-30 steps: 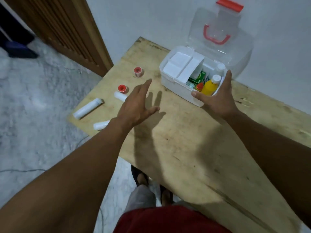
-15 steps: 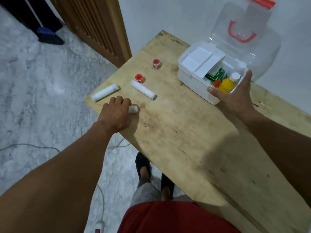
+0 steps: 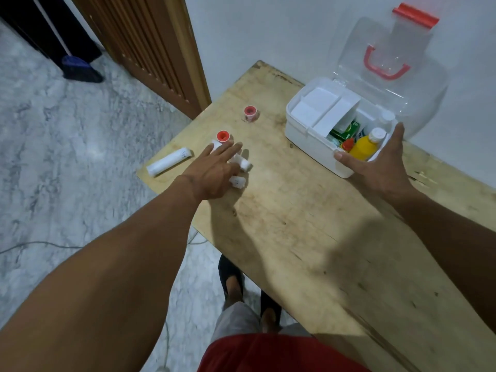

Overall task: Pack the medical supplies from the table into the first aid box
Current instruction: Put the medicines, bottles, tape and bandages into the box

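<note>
From the head camera, the first aid box (image 3: 311, 146) stands open at the far side of the wooden table (image 3: 308, 237), its clear lid (image 3: 389, 63) tipped back toward the wall with a red handle and red latch showing. Inside the box, a white tray (image 3: 319, 108) sits over the left part; beside it in the open compartment lie a green packet (image 3: 346, 131), a yellow bottle (image 3: 363, 149) with a white cap and a small red-capped item (image 3: 348, 144).

The right hand (image 3: 381, 167) is spread against the near corner of the box, thumb along its front wall and fingers reaching up its side edge.

Left of the box, the left hand (image 3: 214, 170) lies over two short white gauze rolls: one roll (image 3: 237, 181) pokes out by the thumb, and another (image 3: 243, 163) lies under the extended fingers. I cannot tell if the hand pinches either roll; the fingers are loosely extended.

Farther left of the box, a longer white roll (image 3: 169, 165) lies near the table's edge. Just beyond the left fingertips sits a tape roll with a red core (image 3: 222, 136), and a second, pinkish tape roll (image 3: 251, 113) stands between it and the box, apart from both.
</note>
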Demonstrator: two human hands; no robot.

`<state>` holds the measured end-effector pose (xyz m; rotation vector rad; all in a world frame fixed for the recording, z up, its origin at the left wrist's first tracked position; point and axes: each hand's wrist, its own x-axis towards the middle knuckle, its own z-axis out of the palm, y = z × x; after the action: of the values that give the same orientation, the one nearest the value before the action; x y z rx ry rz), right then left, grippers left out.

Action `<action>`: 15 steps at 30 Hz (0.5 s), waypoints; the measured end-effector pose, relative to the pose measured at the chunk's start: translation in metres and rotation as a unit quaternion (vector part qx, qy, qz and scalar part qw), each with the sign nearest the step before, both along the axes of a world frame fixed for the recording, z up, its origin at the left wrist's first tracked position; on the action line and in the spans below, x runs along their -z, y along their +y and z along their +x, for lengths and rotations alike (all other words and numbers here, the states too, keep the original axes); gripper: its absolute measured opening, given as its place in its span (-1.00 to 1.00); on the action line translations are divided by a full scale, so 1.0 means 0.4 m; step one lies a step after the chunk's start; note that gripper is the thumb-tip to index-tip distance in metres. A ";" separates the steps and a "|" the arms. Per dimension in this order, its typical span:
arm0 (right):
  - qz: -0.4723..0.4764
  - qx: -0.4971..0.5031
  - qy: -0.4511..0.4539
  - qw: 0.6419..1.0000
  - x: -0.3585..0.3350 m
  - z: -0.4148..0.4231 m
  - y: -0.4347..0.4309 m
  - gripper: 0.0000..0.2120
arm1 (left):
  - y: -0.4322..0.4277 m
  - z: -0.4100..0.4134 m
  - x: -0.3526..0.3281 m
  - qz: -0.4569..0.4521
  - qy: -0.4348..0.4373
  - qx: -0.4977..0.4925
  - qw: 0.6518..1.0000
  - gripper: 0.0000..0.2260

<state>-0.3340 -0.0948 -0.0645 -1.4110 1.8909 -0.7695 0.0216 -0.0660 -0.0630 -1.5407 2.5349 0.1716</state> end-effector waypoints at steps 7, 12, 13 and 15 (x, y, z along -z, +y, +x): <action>-0.009 0.004 -0.010 1.000 0.026 -0.017 -0.021 0.32 | -0.041 -0.016 0.026 -0.015 -0.009 0.042 0.999 -0.71; -0.020 0.006 -0.018 1.000 0.034 -0.020 -0.029 0.32 | -0.021 -0.047 0.030 -0.045 0.047 -0.001 0.998 -0.68; -0.025 0.007 -0.020 0.999 0.035 -0.020 -0.029 0.32 | -0.024 -0.052 0.032 -0.039 0.050 -0.020 0.998 -0.64; -0.033 0.005 -0.024 0.999 0.038 -0.020 -0.027 0.29 | -0.032 -0.058 0.042 -0.015 0.063 -0.044 0.997 -0.56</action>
<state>-0.3422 -0.1057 -0.0796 -1.4117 1.8519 -0.8693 -0.0016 -0.0788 -0.0798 -1.7055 2.5760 0.2501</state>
